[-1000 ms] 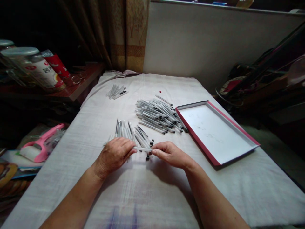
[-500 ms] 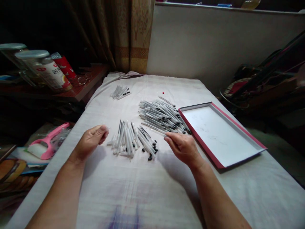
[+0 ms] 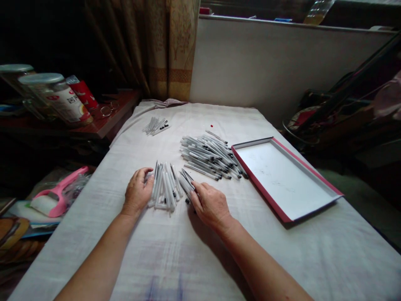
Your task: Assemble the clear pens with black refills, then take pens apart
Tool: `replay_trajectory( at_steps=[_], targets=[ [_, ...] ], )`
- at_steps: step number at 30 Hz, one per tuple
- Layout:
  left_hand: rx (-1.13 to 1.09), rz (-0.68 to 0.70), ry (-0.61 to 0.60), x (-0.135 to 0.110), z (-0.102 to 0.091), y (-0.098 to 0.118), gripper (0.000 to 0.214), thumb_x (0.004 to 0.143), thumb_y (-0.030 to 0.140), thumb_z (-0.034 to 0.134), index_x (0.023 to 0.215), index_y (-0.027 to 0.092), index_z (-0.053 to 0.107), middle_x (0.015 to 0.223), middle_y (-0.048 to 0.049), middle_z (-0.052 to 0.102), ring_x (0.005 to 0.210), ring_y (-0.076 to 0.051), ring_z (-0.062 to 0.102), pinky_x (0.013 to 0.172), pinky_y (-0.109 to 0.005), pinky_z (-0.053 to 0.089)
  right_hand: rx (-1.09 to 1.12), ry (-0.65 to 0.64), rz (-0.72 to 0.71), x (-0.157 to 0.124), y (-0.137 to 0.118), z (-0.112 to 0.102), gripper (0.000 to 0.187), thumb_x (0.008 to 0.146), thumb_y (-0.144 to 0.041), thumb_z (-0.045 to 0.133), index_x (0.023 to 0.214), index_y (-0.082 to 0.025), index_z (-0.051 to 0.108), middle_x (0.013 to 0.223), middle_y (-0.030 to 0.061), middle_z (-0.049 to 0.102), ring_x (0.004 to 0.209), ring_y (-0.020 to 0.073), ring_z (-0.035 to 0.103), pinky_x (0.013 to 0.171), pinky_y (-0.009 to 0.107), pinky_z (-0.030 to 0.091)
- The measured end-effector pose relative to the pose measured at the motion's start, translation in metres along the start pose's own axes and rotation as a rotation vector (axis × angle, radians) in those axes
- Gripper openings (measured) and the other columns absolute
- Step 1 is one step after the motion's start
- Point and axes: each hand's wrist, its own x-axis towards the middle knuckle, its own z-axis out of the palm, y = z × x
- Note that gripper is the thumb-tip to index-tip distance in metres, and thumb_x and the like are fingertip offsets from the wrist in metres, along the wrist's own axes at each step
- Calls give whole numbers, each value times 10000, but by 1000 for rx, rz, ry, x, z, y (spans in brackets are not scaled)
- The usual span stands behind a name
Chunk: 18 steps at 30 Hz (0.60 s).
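Observation:
My left hand (image 3: 139, 191) rests at the left side of a fanned pile of whitish pen barrels (image 3: 166, 184), its fingers curved and thumb apart, with nothing seen held. My right hand (image 3: 213, 205) has thumb and fingertips closed over a smaller bunch of pen barrels (image 3: 185, 184) just right of that pile. The hand hides much of the bunch, and its exact grip is partly covered. A small black plug (image 3: 187, 201) lies by the thumb. Beyond the hands spreads a large heap of pens with black ends (image 3: 209, 154).
A shallow red-edged box lid (image 3: 282, 179) lies right of the heap. Farther back are a small group of clear tubes (image 3: 153, 125) with black plugs, and a red bit (image 3: 211, 126). Jars (image 3: 67, 100) stand on a side table; a pink-handled roller (image 3: 62, 192) is at lower left.
My right hand has let go of a pen at the heap's near edge and moved left onto the smaller bunch. My left hand has opened and moved right to the fanned pile.

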Motion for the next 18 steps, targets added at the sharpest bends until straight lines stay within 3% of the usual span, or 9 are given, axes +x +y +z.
replay_trajectory(
  at_steps=[4,8,11,18],
  targets=[
    [-53,53,-40,-7,10,11,336,884,374,448,1120,185,595,1167,-118,639,1123,-241,596,1012,-392,458,29,81,0,3,16,-5,294,950,-283,446,1106,-218,686,1003,71,719,876,199,665,744,272,458],
    [-94,109,-78,-12,17,21,367,904,410,445,1147,176,589,1228,-131,610,1194,-244,559,1062,-414,423,-97,162,157,8,48,-15,271,906,-223,495,1094,-220,690,1026,72,705,838,208,654,689,291,446],
    [-114,121,-47,-12,17,24,358,915,423,435,1128,187,600,1230,-121,606,1206,-237,553,1067,-405,422,-163,146,222,8,65,-18,234,894,-252,534,1055,-225,702,1021,75,692,822,215,643,649,297,433],
    [-137,80,53,-10,16,15,374,906,455,433,1083,186,623,1192,-115,630,1174,-244,573,1056,-401,434,-193,123,238,10,68,-10,151,874,-282,580,961,-219,687,972,61,676,848,200,625,668,275,421]
  ],
)
